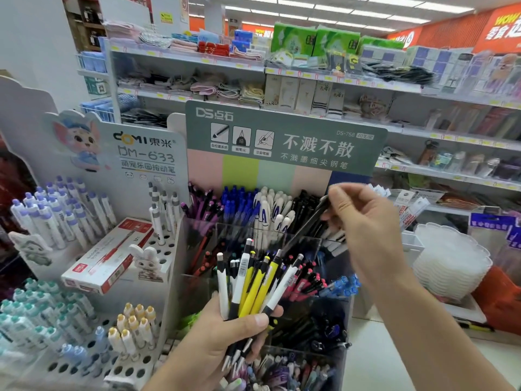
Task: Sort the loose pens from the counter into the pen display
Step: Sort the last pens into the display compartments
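The left hand [225, 331] is nearest, fingers and thumb curled tight round a bundle of pens [253, 280]: smooth plastic barrels in yellow, white and black, fanned upward with their clicker ends on top and their tips poking out below the fist. One white barrel carries a barcode sticker.

Just behind the bundle stands the pen display [282, 277], a stepped rack of clear acrylic compartments. The near compartments hold mixed dark and purple pens; the middle ones hold slim pink-tipped pens and blue ones lying tilted.

Above the display's right side, the right hand [363, 221] pinches a black pen [307, 224] between thumb and fingertips, the other fingers loosely curled. The pen slants down and to the left, its lower end over the middle compartments.

The back row holds upright pens grouped by colour: purple, blue, white-capped, then black. Behind them rises a green card header [284, 136] with white print and pastel stripes.

To the left, a white perforated stand [158, 249] holds capped pens in round holes, with a red-and-white box [110, 258] lying on it.
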